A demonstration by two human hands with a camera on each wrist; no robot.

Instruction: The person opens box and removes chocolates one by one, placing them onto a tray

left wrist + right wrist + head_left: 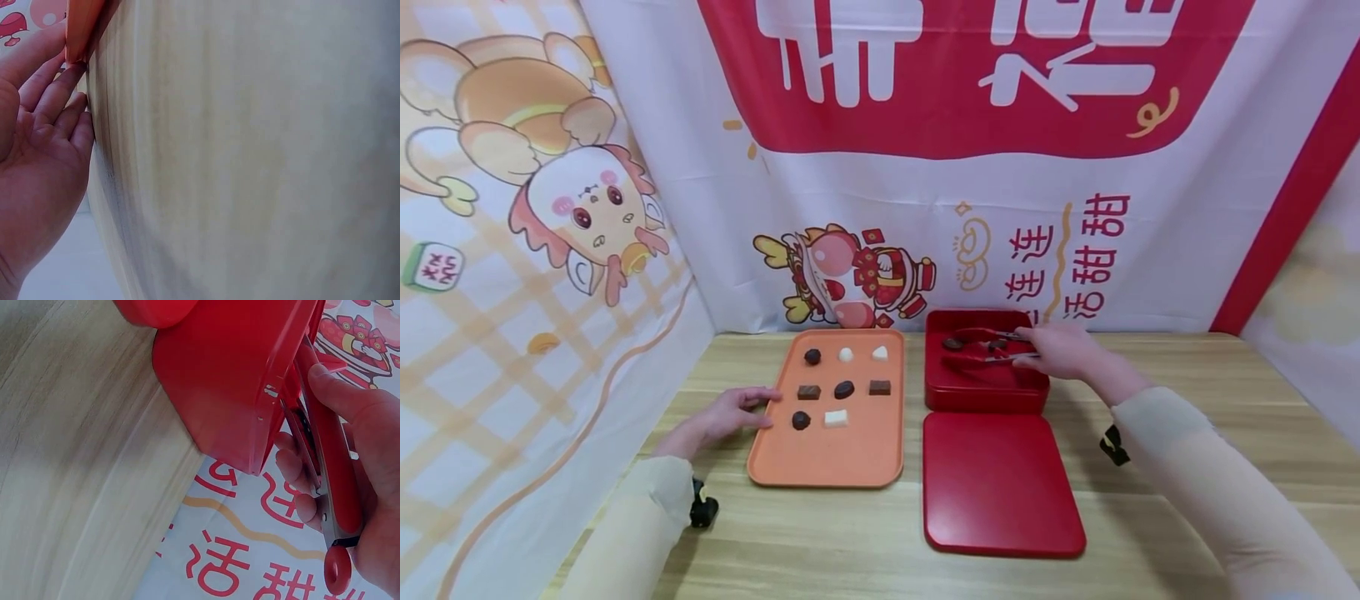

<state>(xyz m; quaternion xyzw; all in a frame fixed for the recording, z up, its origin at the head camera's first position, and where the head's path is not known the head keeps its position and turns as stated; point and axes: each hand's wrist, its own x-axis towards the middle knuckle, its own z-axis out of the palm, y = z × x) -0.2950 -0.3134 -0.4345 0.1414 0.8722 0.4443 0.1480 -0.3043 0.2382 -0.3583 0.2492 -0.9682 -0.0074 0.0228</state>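
My right hand [1063, 350] holds red-and-metal tongs [337, 469] by their handles, thumb on one side and fingers on the other. The tongs' red ends reach into an uncovered red box [985, 402], their arms spread apart. Dark chocolates [952, 343] lie inside the box, one of them showing between the arms. At the left edge of an orange tray [827, 467], my left hand [733, 412] rests its loosely extended fingers against the rim. On the tray sit several chocolates: dark round ones [801, 420], brown blocks [880, 387] and white pieces [836, 418].
A red lid [1000, 483] lies flat on the wooden table [865, 542], in front of the box and right of the tray. Directly behind tray and box hangs a printed cloth [850, 192]; another cloth [550, 333] borders the left side.
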